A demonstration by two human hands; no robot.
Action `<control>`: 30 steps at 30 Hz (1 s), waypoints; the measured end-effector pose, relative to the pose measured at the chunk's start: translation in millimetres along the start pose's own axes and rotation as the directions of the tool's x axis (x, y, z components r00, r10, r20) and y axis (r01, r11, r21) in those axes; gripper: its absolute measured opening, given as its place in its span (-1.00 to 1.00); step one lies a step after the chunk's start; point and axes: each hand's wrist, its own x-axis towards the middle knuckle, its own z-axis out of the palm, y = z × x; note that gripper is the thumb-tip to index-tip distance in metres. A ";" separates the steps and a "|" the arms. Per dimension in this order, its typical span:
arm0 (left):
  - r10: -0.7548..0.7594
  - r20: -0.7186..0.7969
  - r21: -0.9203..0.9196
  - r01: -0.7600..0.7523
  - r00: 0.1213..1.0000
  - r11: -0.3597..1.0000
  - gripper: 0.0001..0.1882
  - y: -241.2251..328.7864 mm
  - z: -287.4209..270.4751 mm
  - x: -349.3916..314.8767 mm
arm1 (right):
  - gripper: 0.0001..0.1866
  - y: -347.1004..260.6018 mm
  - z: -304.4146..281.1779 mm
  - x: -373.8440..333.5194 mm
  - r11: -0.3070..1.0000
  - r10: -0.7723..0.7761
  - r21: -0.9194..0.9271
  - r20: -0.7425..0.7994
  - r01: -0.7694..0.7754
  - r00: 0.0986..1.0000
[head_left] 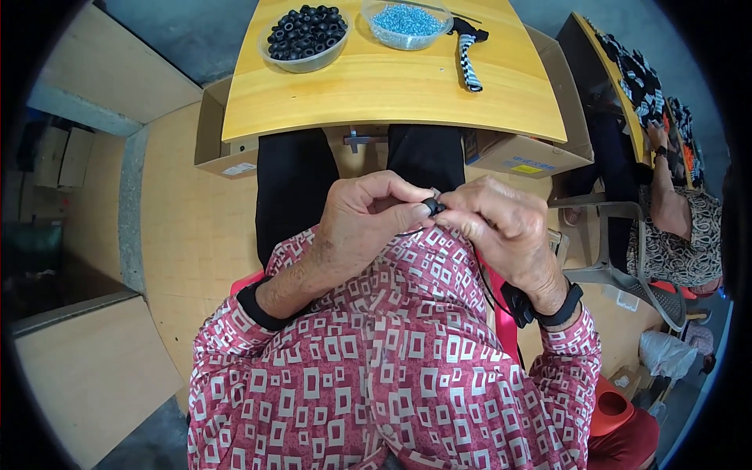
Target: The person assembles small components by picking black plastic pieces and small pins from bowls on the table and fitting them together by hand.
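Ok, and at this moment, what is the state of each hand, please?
Left hand: closed, pinching a small black piece.
Right hand: closed, pinching at the right end of that small black piece.

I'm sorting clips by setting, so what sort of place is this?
Probably a workshop for handwork: a tub of black pieces and a tub of small blue pieces stand on the yellow table, and a co-worker is at another table on the right.
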 end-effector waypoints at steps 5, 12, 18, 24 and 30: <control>0.001 -0.052 -0.035 -0.003 0.999 0.999 -0.83 -1.3 -0.1 -4.7 | -0.85 -6.8 8.1 -0.7 0.995 0.045 0.091 -0.005 -0.044 0.999; -0.011 -0.035 -0.095 0.008 0.999 0.995 -0.83 0.5 -10.4 -10.1 | -0.77 -14.6 19.4 0.4 0.902 -0.323 -0.310 -0.020 0.302 0.946; 0.049 -0.017 -0.012 -0.049 0.999 0.999 -0.83 9.7 -13.7 -13.4 | -0.80 -17.1 19.2 3.9 0.946 -0.269 -0.204 -0.062 0.252 0.961; 0.040 0.050 0.041 -0.042 0.998 0.998 -0.82 8.6 -7.1 -9.9 | -0.89 1.5 8.3 -1.5 0.863 0.142 0.474 0.097 -0.171 0.985; -0.052 0.139 0.119 0.035 0.989 0.992 -0.82 -1.7 -14.3 -7.7 | -0.82 17.8 9.8 -2.3 0.872 0.074 0.460 0.209 -0.165 0.975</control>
